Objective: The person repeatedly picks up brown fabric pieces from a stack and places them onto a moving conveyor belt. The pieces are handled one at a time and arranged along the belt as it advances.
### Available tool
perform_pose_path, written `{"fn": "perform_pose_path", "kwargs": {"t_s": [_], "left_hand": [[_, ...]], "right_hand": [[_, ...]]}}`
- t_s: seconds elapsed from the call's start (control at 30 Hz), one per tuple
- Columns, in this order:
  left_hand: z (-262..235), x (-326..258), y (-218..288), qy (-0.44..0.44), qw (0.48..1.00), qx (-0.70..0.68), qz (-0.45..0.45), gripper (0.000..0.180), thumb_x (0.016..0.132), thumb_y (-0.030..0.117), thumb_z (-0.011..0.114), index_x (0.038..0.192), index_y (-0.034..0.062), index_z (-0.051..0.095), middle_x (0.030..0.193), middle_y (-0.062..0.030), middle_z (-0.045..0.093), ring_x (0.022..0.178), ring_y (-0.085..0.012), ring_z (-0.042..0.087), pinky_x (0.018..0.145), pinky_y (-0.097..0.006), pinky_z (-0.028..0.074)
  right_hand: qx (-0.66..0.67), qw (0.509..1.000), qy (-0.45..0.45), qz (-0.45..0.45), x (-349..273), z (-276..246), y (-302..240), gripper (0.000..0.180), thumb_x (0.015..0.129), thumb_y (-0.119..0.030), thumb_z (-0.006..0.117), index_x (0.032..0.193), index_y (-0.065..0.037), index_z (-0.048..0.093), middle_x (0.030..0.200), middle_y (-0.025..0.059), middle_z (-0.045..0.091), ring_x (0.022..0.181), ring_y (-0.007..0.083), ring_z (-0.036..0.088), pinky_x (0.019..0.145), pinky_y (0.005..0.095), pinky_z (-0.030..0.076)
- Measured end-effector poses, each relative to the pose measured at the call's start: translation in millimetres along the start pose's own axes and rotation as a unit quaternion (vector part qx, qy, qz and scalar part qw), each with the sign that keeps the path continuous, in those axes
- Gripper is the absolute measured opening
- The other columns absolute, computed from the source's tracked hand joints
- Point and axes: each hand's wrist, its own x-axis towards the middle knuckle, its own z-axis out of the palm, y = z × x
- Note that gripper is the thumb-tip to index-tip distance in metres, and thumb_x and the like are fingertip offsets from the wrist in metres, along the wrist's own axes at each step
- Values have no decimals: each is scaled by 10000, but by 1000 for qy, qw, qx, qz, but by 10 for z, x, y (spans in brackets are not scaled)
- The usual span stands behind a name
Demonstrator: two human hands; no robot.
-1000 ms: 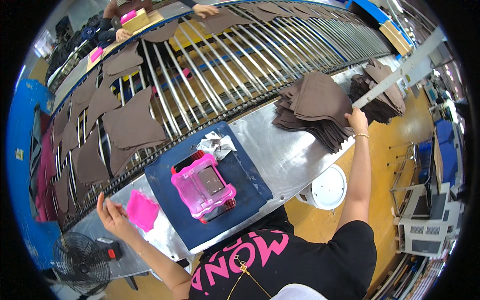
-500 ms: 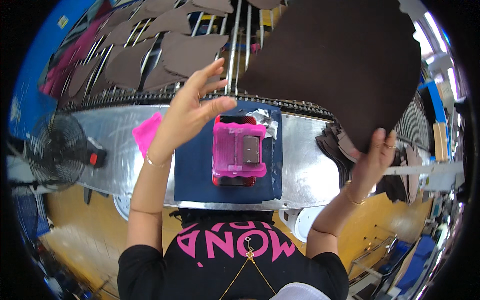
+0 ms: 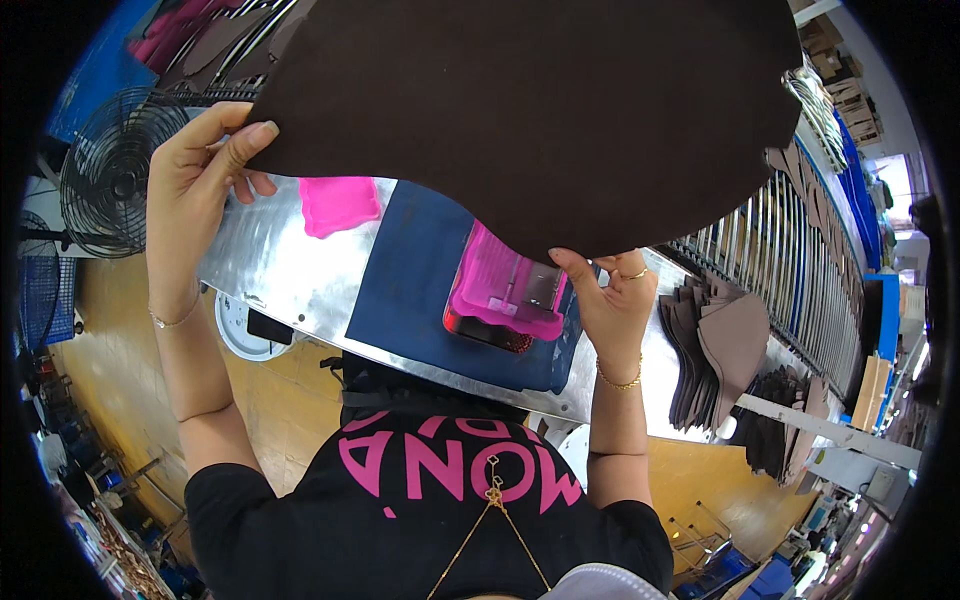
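Metal table [image 3: 290, 255] | blue mat [image 3: 400, 290] | yellow floor [image 3: 110, 345] | left hand [image 3: 195, 165], right hand [image 3: 612, 305] pinching brown sheet [image 3: 530, 110]

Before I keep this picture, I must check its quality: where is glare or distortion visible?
Head view: glare whitens the metal table left of the blue mat; the roller rack bends near the right rim; the brown sheet looks dark, without glare.

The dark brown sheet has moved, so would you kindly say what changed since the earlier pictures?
The right hand has carried the dark brown sheet left from the brown stack, and holds its lower edge. The left hand, empty before, has moved left and now pinches the sheet's left corner. The pink holder stays on the blue mat, the flat pink piece on the metal table.
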Motion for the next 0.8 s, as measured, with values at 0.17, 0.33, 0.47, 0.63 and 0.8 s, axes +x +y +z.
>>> {"fn": "perform_pose_path", "kwargs": {"t_s": [0.17, 0.33, 0.47, 0.63, 0.8], "left_hand": [[113, -70, -49, -39, 999, -11, -26, 175, 874, 82, 630, 1015, -20, 649, 779, -39, 653, 568, -80, 614, 479, -171, 425], [498, -121, -99, -114, 991, -33, -59, 113, 877, 13, 589, 970, -50, 608, 782, -59, 633, 557, -107, 622, 480, -201, 476], [916, -99, -47, -197, 980, 9, -33, 103, 842, 28, 613, 929, -21, 633, 760, -69, 612, 565, -145, 633, 473, -232, 476], [1361, -73, 40, -234, 947, 102, 197, 96, 774, 67, 666, 860, 30, 645, 753, -81, 595, 681, -273, 611, 578, -337, 507], [1721, -55, 189, -295, 906, 63, 295, 145, 752, 81, 698, 881, 37, 649, 762, -94, 575, 641, -261, 605, 556, -332, 494]], "right_hand": [[-92, 995, -24, -5, -72, -120, -8, 151, 699, -46, 783, 809, -12, 686, 772, 85, 683, 701, 209, 629, 664, 291, 479], [-173, 984, -5, -49, -255, -444, 124, 136, 708, -44, 768, 835, -43, 719, 788, 71, 695, 747, 221, 629, 729, 303, 464], [-180, 981, 33, 57, -625, -660, 301, 163, 743, -22, 748, 901, -25, 711, 891, 64, 699, 800, 166, 627, 803, 281, 456], [-53, 969, 143, 195, -1164, -993, 607, 197, 769, 27, 721, 959, 19, 670, 908, 62, 667, 866, 137, 591, 801, 262, 453], [-47, 961, 208, 176, -1426, -1644, 547, 135, 833, -7, 666, 960, 37, 659, 862, 50, 650, 806, 106, 563, 764, 220, 449]]}}
